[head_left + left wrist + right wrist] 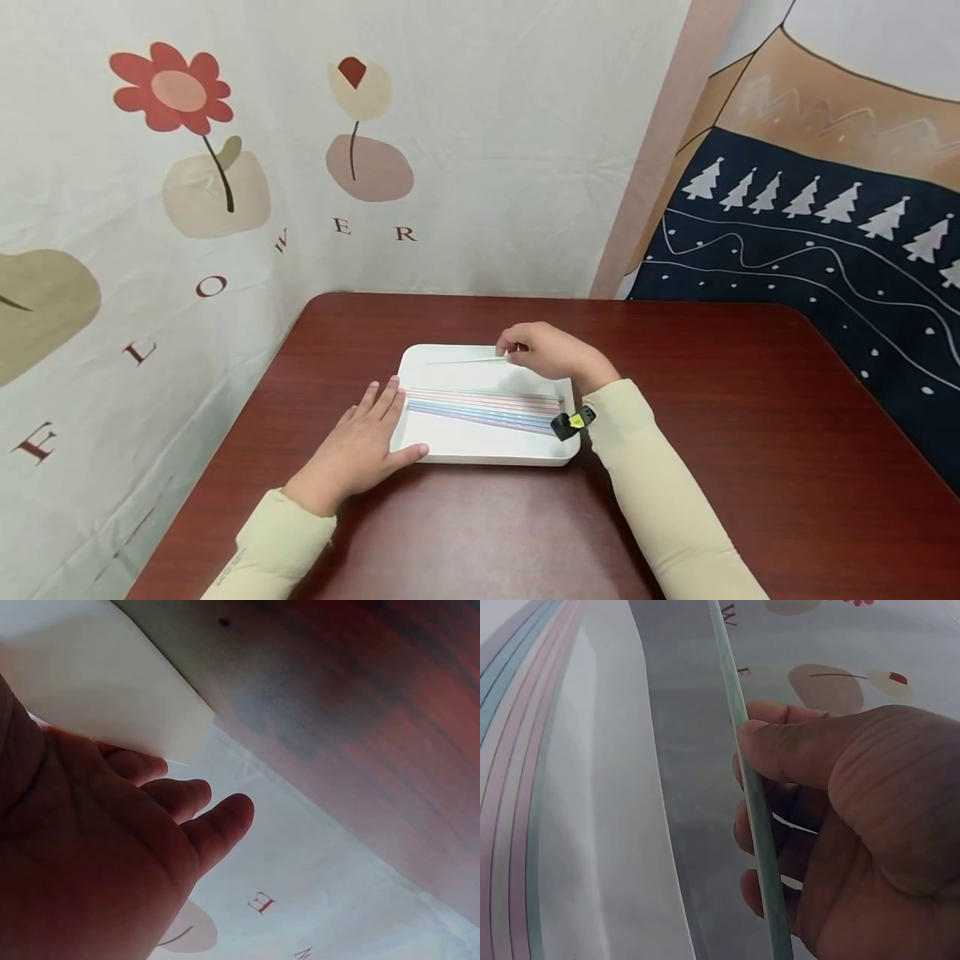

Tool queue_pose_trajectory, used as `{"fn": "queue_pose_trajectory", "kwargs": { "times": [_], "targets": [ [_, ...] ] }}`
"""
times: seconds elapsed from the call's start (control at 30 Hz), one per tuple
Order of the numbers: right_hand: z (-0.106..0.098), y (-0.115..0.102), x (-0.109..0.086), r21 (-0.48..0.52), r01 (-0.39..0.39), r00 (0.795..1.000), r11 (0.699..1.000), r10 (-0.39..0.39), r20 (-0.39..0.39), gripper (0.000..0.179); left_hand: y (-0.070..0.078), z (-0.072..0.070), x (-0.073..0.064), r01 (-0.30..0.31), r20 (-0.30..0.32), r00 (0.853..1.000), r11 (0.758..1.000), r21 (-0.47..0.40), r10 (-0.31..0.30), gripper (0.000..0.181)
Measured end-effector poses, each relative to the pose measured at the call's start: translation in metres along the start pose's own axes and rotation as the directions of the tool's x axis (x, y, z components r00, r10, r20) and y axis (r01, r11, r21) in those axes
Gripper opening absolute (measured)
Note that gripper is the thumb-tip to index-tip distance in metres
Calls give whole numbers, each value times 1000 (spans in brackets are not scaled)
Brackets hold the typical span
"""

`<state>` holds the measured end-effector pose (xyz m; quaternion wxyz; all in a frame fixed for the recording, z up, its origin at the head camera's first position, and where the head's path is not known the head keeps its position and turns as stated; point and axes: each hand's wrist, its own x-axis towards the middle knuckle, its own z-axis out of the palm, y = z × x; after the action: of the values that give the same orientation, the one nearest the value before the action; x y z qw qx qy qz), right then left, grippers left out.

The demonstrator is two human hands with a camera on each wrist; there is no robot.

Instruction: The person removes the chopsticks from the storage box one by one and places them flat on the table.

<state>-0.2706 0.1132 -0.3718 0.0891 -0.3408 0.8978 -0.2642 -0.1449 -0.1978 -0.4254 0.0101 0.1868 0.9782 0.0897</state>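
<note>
Dark red desk [720, 400] carries everything; white tray [487, 460] sits flat on it, at its far-middle part. Left hand [360, 446] is at the tray's left end, fingers spread, thumb over the near rim, nothing gripped; reads as steadying. Right hand [555, 350] is above the tray's far right part, thumb and fingers closed in a pinch. Row of thin strips [483, 408] lies left to right along the tray's middle: purple nearest, then blue, pink and pale ones farther off. Single pale green strip [760, 825] is in the right hand's pinch, over the far side of the tray, apart from the row. My read: step in hand is placing or lifting that one strip, can't tell which. Next move calls for a light pinch, strip held parallel to the row, no brushing its neighbours. Not visible: strip's right end, masked by the right hand in the head view and cut off in the right wrist view. Black wrist unit [573, 423] covers some of the row's right ends. Strip count is unclear. Left wrist view is hazy; fingertip pressure on the tray can't be judged.
</note>
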Motion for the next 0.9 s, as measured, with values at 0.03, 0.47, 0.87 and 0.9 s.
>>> {"fn": "queue_pose_trajectory", "kwargs": {
  "times": [0.03,0.47,0.87,0.9],
  "targets": [
    [-2,1,-3,-1,-14,1000,1000,14,-3,17,0,0,0,0,1,1000,1000,-1,0,100],
    [-25,29,-45,-29,-71,996,997,69,-63,19,-2,0,0,-13,-5,1000,1000,7,13,100],
    [-50,81,-96,-41,-164,980,986,158,-117,16,-4,2,2,-25,-2,1000,1000,-4,25,101],
    [-52,86,-101,-41,-174,978,984,168,-120,17,-5,2,2,-27,-3,1000,1000,-4,27,101]
  ]
}}
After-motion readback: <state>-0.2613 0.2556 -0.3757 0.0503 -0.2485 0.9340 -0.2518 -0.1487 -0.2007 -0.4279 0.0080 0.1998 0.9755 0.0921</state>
